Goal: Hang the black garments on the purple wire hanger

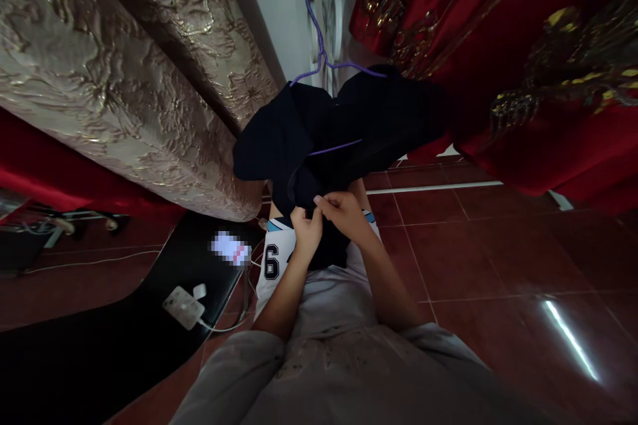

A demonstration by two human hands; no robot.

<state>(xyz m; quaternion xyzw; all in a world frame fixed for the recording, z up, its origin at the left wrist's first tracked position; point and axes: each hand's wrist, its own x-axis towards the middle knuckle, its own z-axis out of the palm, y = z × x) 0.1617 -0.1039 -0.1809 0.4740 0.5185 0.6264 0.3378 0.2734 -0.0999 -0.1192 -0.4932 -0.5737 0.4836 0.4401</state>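
Red-tiled floor (473,246) underneath. Centre frame: pinching dark garment (369,113) with left hand (305,231) and right hand (343,211), both clamped on hem; already on purple hanger (335,147), lower edge bunched, not yet straightened.

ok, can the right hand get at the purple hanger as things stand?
Probably yes. The right hand pinches the lower edge of the dark garment beside the left hand; the purple hanger sits just above, nothing between. It would have to let go first.

The dark garment (343,126) hides most of the purple hanger (321,53) and the fingertips of my left grip (305,232). Left of the garment, a patch (230,247) is blurred past reading. Right of it, the red drape (548,80) runs off-frame.
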